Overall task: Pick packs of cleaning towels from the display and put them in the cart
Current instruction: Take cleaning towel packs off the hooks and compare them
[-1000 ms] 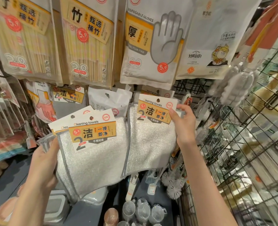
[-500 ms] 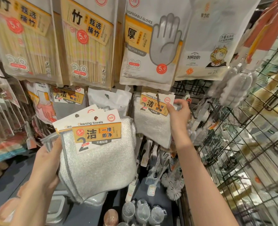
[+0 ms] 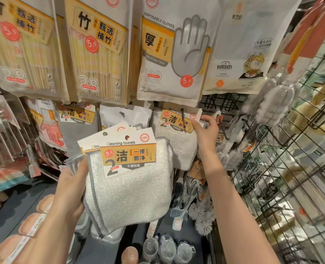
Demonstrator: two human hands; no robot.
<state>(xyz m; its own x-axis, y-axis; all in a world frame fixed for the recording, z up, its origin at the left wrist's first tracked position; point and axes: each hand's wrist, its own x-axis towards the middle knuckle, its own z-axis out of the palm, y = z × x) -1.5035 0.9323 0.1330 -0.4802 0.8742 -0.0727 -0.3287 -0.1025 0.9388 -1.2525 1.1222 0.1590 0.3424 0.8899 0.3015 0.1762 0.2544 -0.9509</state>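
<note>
Left hand [image 3: 72, 185] clamped around the edge of two stacked packs of cleaning towels [image 3: 127, 180], held in front of the display. Right hand [image 3: 205, 134] pinching the card corner of another towel pack [image 3: 177, 138] hanging on its hook [image 3: 182, 113], below the disposable gloves bag [image 3: 173, 52]

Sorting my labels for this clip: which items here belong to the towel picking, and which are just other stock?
Job:
- white cleaning towel packs with orange cards, gripped by left hand
- same pack on the display hook, pinched by right hand

Other stock:
- bamboo chopstick packs
- white disposable gloves bag
- black wire rack
</note>
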